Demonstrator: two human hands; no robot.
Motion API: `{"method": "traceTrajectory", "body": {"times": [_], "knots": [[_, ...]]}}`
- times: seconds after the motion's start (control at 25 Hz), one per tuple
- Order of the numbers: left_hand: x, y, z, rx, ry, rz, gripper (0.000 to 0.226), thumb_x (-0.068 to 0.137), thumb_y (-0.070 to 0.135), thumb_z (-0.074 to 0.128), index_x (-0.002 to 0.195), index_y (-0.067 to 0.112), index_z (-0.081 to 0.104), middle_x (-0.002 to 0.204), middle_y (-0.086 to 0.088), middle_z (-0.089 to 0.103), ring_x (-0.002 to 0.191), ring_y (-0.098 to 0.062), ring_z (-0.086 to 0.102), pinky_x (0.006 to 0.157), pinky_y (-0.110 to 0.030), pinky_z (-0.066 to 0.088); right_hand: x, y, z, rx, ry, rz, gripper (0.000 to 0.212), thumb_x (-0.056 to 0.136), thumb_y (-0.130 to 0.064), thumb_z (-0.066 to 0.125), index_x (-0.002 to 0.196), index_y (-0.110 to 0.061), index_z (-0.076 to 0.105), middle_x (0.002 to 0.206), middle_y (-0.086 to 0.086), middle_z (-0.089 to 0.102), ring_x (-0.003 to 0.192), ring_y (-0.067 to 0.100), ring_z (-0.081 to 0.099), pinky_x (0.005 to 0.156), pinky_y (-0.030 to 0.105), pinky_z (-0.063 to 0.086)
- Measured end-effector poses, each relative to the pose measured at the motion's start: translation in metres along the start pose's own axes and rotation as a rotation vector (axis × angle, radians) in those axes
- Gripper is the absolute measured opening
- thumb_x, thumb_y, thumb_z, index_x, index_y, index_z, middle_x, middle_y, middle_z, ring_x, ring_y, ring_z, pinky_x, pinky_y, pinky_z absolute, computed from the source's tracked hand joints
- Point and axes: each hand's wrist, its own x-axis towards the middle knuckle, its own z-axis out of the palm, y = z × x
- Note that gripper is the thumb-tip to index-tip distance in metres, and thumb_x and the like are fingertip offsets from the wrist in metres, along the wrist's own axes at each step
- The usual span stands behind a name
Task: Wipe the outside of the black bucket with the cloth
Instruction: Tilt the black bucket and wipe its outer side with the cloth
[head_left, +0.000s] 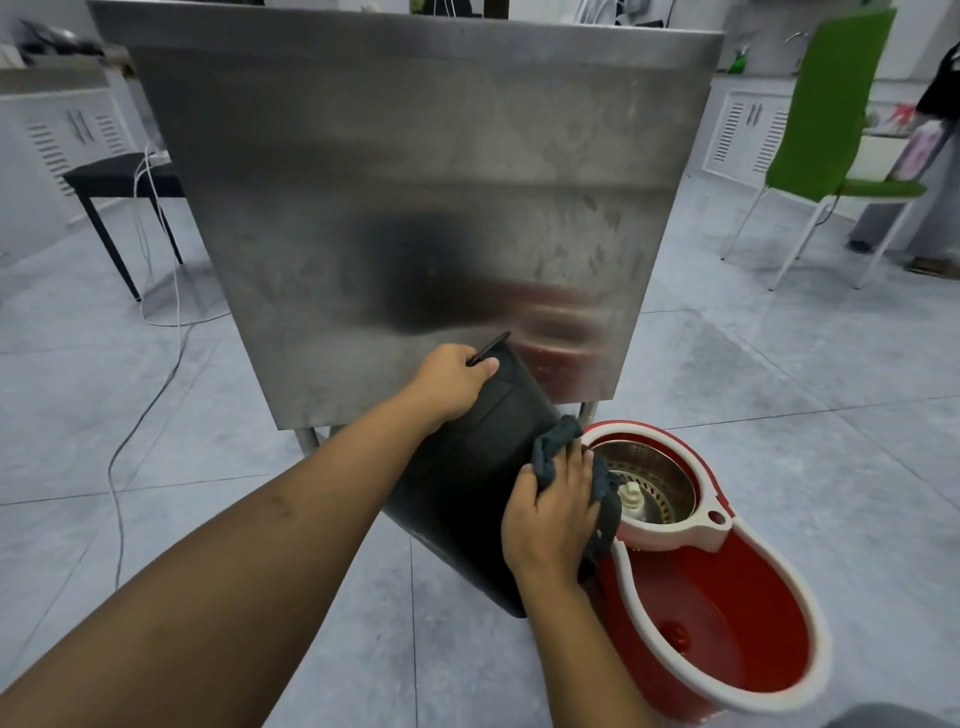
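Observation:
The black bucket (467, 478) is tilted, its rim up against the steel table and its base toward me. My left hand (452, 384) grips its upper rim, thumb over the edge. My right hand (553, 512) presses a dark grey cloth (550, 447) against the bucket's right side wall. The cloth is bunched under my palm and hangs down past my fingers on the right.
A steel table (405, 182) fills the view ahead. A red mop bucket (727, 613) with a white rim and a metal spinner basket stands on the floor just right of the black bucket. A black stool (124, 182) and white cables are left, a green chair (826, 130) and a person's legs are right.

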Motion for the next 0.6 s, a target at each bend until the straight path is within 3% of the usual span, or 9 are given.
{"method": "traceTrajectory", "body": {"times": [0.12, 0.24, 0.32, 0.4, 0.48, 0.6], "knots": [[-0.002, 0.007, 0.012, -0.006, 0.018, 0.006, 0.035, 0.096, 0.028, 0.053, 0.089, -0.005, 0.065, 0.076, -0.017, 0.057, 0.070, -0.024, 0.054, 0.064, -0.033, 0.041, -0.005, -0.024, 0.003, 0.018, -0.088, -0.174, 0.071, 0.086, -0.040, 0.027, 0.153, -0.022, 0.013, 0.163, -0.006, 0.008, 0.149, 0.010, -0.009, 0.121, 0.042, -0.003], [-0.006, 0.004, 0.020, -0.034, 0.040, 0.020, 0.031, 0.095, 0.023, 0.053, 0.068, 0.009, 0.059, 0.070, -0.015, 0.059, 0.068, -0.024, 0.053, 0.065, -0.033, 0.041, 0.013, -0.037, -0.001, -0.030, -0.161, -0.315, 0.074, 0.083, -0.044, 0.020, 0.153, -0.024, 0.013, 0.163, -0.007, 0.009, 0.149, 0.010, -0.007, 0.121, 0.037, -0.005], [-0.010, -0.001, 0.023, -0.074, 0.060, 0.004, 0.036, 0.095, 0.025, 0.055, 0.061, 0.014, 0.053, 0.061, -0.010, 0.054, 0.060, -0.023, 0.049, 0.063, -0.035, 0.039, 0.035, -0.032, -0.009, -0.092, -0.182, -0.250, 0.066, 0.089, -0.041, 0.026, 0.152, -0.023, 0.021, 0.162, -0.004, 0.017, 0.150, 0.014, 0.003, 0.122, 0.039, 0.001], [-0.016, -0.007, 0.024, -0.063, 0.085, -0.010, 0.038, 0.095, 0.028, 0.055, 0.060, 0.015, 0.046, 0.057, -0.007, 0.044, 0.058, -0.022, 0.043, 0.061, -0.034, 0.034, 0.053, -0.015, -0.017, -0.089, -0.199, -0.069, 0.057, 0.094, -0.036, 0.034, 0.148, -0.021, 0.032, 0.159, 0.001, 0.029, 0.148, 0.022, 0.018, 0.120, 0.048, 0.012], [-0.018, -0.013, 0.020, -0.090, 0.134, -0.004, 0.039, 0.095, 0.030, 0.055, 0.061, 0.015, 0.043, 0.057, -0.007, 0.039, 0.060, -0.021, 0.040, 0.062, -0.035, 0.032, 0.056, 0.009, -0.023, -0.055, -0.129, 0.052, 0.056, 0.090, -0.038, 0.034, 0.142, -0.019, 0.042, 0.152, 0.005, 0.041, 0.144, 0.027, 0.027, 0.118, 0.053, 0.018], [-0.021, -0.017, 0.008, -0.159, 0.217, -0.010, 0.036, 0.095, 0.032, 0.054, 0.066, 0.013, 0.049, 0.061, -0.010, 0.042, 0.061, -0.022, 0.043, 0.063, -0.037, 0.035, 0.025, 0.023, -0.009, -0.073, 0.012, 0.018, 0.067, 0.084, -0.037, 0.033, 0.148, -0.015, 0.033, 0.157, 0.005, 0.032, 0.149, 0.022, 0.014, 0.120, 0.049, 0.010]]}}
